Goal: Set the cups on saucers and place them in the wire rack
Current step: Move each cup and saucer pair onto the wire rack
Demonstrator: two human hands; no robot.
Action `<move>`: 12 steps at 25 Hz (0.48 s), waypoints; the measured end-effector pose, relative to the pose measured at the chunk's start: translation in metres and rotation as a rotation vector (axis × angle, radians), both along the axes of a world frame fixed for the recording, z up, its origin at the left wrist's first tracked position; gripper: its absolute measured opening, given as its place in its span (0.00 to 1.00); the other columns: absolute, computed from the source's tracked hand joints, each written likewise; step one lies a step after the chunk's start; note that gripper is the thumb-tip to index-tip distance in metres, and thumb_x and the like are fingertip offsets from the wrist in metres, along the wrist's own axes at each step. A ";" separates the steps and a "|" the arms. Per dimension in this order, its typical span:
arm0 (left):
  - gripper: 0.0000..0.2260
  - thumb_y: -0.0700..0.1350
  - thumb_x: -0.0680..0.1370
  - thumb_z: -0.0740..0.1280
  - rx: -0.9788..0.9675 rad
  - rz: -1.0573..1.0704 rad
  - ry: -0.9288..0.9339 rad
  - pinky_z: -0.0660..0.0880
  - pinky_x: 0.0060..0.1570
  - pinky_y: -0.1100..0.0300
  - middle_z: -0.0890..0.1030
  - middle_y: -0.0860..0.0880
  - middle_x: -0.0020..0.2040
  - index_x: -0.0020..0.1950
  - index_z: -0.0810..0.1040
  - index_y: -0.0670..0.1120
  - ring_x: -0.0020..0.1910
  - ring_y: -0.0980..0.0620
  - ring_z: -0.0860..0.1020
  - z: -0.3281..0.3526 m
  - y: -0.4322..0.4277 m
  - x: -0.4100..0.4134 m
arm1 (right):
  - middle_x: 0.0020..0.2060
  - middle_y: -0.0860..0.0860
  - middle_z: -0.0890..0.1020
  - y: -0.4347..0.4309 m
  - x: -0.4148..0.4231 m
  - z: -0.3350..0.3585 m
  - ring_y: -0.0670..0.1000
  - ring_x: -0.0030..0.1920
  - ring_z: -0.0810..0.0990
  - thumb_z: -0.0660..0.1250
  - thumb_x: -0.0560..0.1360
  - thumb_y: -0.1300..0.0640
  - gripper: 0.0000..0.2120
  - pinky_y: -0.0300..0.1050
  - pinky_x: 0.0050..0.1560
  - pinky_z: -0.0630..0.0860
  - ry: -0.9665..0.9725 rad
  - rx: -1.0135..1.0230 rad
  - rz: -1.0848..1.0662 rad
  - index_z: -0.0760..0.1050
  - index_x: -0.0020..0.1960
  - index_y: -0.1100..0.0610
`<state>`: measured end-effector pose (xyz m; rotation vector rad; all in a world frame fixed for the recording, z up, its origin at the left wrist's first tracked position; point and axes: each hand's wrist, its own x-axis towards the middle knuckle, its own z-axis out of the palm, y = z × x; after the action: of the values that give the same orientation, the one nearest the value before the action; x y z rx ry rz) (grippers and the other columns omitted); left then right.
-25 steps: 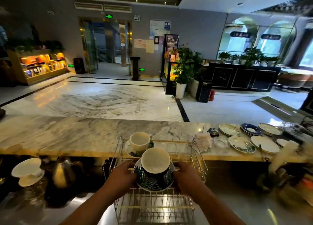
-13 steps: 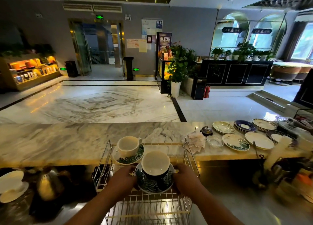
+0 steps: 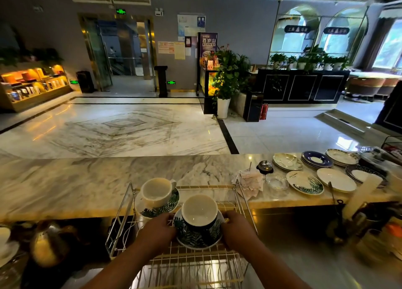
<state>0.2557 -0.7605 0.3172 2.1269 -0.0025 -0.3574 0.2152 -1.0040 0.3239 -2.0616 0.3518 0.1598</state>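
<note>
Over the wire rack (image 3: pixel 121 221), head view: both hands grip the dark leaf saucer (image 3: pixel 196 238) carrying its cup (image 3: pixel 199 210), left hand (image 3: pixel 157 229) and right hand (image 3: pixel 236 228) at opposite rims; since a second ago it has moved deeper, just beside the first cup set (image 3: pixel 157 194), likely about to be released

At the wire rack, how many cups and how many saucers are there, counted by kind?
Cups: 2 (white cup, dark cup)
Saucers: 2 (rear saucer under the white cup; front saucer under the dark cup, held by the left hand and right hand)
Total: 4
</note>
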 end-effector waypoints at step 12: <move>0.15 0.45 0.72 0.74 0.026 -0.018 0.024 0.85 0.45 0.51 0.85 0.54 0.47 0.55 0.77 0.59 0.39 0.56 0.87 -0.018 0.003 0.012 | 0.40 0.53 0.85 0.003 0.013 -0.013 0.50 0.30 0.85 0.66 0.79 0.60 0.09 0.40 0.26 0.78 0.001 -0.094 0.028 0.78 0.58 0.54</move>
<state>0.2678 -0.7575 0.2991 2.1491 -0.0031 -0.3950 0.2283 -1.0011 0.3106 -2.1596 0.3367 0.1635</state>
